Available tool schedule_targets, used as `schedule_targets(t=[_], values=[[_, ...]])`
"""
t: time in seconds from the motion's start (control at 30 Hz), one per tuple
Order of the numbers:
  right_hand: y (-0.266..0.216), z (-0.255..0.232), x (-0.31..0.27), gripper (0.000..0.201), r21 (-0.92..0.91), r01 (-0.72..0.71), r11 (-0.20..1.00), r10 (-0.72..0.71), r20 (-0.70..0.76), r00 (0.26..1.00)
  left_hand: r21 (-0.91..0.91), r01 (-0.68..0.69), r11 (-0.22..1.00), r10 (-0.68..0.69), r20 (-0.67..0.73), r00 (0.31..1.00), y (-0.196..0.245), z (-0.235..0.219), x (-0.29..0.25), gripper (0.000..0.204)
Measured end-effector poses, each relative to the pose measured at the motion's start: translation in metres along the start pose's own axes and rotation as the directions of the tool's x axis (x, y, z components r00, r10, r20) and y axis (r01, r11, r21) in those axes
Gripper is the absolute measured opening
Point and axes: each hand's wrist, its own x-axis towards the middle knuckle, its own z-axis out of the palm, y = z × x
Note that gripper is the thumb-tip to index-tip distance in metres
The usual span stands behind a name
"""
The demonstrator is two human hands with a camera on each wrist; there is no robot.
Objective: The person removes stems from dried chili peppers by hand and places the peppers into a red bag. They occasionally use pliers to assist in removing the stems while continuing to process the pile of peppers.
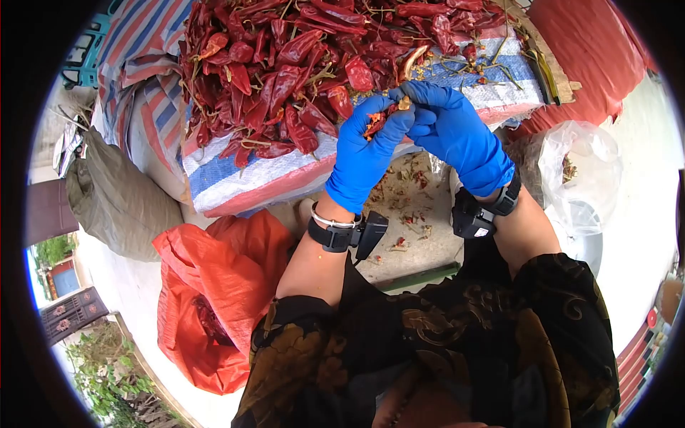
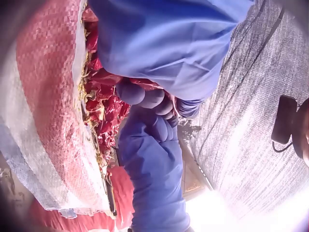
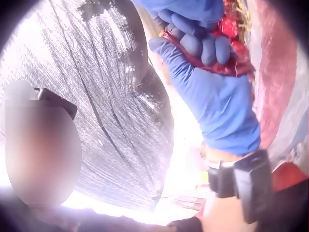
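From my remote feed, I see 2 thin rubbery gloves (image 1: 462,139), both bright blue; wrinkled dried peppers (image 1: 287,80), deep red; a woven plastic sheet (image 1: 246,178), striped red, white and blue; and a loose fabric shirt (image 1: 457,321), black with golden-brown florals.

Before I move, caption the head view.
Gloved left hand and right hand hold a red chili beside a heap of chilies.

Red chili pepper (image 3: 219,66), split open, in hands (image 1: 364,153) (image 1: 460,139)

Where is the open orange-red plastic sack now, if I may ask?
In the head view, the open orange-red sack is at lower left, beside the left forearm and below the striped woven sheet.
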Motion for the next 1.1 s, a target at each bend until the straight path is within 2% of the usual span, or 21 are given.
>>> schedule_targets(t=[0.07,0.23,0.3,0.33,0.37,0.43,0.47,0.5,0.57,0.63,0.67,0.77,0.83,0.87,0.9,0.93,0.97,1.0,1.03,1.07,1.1], values=[[0.003,-0.005,0.005,0.019,0.191,-0.098,0.977,0.084,0.079,0.993,-0.132,0.01,0.991,-0.016,-0.044,0.999,0.004,0.006,-0.001,0.022],[0.004,-0.01,0.011,0.02,0.183,-0.013,0.983,-0.008,0.115,0.993,-0.027,-0.027,0.999,0.025,-0.071,0.997,-0.01,-0.004,0.002,0.02],[-0.012,-0.016,0.011,0.018,0.127,0.328,0.936,-0.319,-0.084,0.944,0.036,-0.061,0.997,0.063,-0.047,0.997,-0.011,-0.006,-0.002,0.02],[-0.027,-0.025,0.009,0.017,0.037,0.444,0.895,-0.439,-0.103,0.893,0.01,-0.072,0.997,0.072,-0.022,0.997,-0.008,-0.003,-0.002,0.02],[-0.041,-0.033,0.006,0.017,0.02,0.462,0.886,-0.458,-0.105,0.883,-0.06,-0.022,0.998,0.018,-0.067,0.998,-0.004,-0.002,-0.003,0.021],[-0.06,-0.04,0.003,0.018,-0.08,0.618,0.782,-0.614,-0.27,0.742,-0.129,0.025,0.991,-0.039,-0.106,0.994,-0.003,-0.005,0.001,0.022],[-0.073,-0.054,0.002,0.018,-0.048,0.601,0.798,-0.591,-0.263,0.763,-0.158,0.018,0.987,-0.036,-0.11,0.993,-0.005,-0.007,0.002,0.023],[-0.091,-0.085,0.001,0.021,0.111,0.564,0.818,-0.557,-0.095,0.825,-0.185,0.013,0.983,-0.035,-0.116,0.993,-0.007,-0.01,0.003,0.025],[-0.113,-0.098,-0.012,0.03,0.342,0.564,0.752,-0.559,-0.122,0.82,-0.181,0.005,0.984,-0.027,-0.119,0.993,-0.008,-0.012,0.005,0.024],[-0.126,-0.107,-0.024,0.04,0.57,0.412,0.711,-0.494,-0.013,0.87,-0.159,0.078,0.984,-0.099,-0.13,0.987,-0.001,-0.011,0.004,0.027],[-0.128,-0.112,-0.025,0.048,0.623,0.388,0.679,-0.514,0.026,0.858,-0.145,0.091,0.985,-0.113,-0.152,0.982,0.002,-0.01,0.004,0.027],[-0.126,-0.092,-0.032,0.056,0.552,0.399,0.732,-0.488,0.016,0.873,-0.128,0.075,0.989,-0.099,-0.193,0.976,0.008,-0.007,0.007,0.016],[-0.12,-0.076,-0.029,0.053,0.563,0.379,0.734,-0.457,-0.004,0.89,-0.148,0.1,0.984,-0.125,-0.173,0.977,0.004,-0.016,0.007,0.025],[-0.113,-0.067,-0.025,0.049,0.287,0.563,0.775,-0.568,-0.075,0.82,-0.127,0.087,0.988,-0.109,-0.184,0.977,0.004,-0.016,0.007,0.025],[-0.109,-0.062,-0.021,0.046,-0.024,0.683,0.73,-0.681,-0.099,0.725,-0.105,0.072,0.992,-0.092,-0.194,0.977,0.003,-0.016,0.008,0.025],[-0.107,-0.06,-0.016,0.035,-0.172,0.611,0.773,-0.623,-0.024,0.782,-0.111,0.066,0.992,-0.087,-0.202,0.976,0.002,-0.016,0.008,0.025],[-0.101,-0.058,-0.013,0.035,-0.169,0.607,0.777,-0.618,-0.022,0.785,-0.108,0.064,0.992,-0.086,-0.208,0.974,0.002,-0.015,0.01,0.025],[-0.087,-0.043,-0.01,0.033,-0.667,0.52,0.534,-0.662,0.053,0.748,-0.114,0.053,0.992,-0.078,-0.228,0.971,0.002,-0.014,0.01,0.022],[-0.076,-0.033,-0.005,0.032,-0.951,0.291,0.109,-0.662,0.148,0.735,-0.119,0.044,0.992,-0.073,-0.246,0.966,0.002,-0.013,0.01,0.019],[-0.067,-0.05,0.013,0.037,-0.879,0.392,-0.271,-0.634,0.469,0.615,-0.115,0.05,0.992,-0.077,-0.246,0.966,0.002,-0.013,0.01,0.021],[-0.056,-0.047,0.018,0.046,-0.836,0.277,-0.473,-0.57,0.531,0.627,-0.11,0.052,0.993,-0.079,-0.253,0.964,0.002,-0.013,0.01,0.021]])
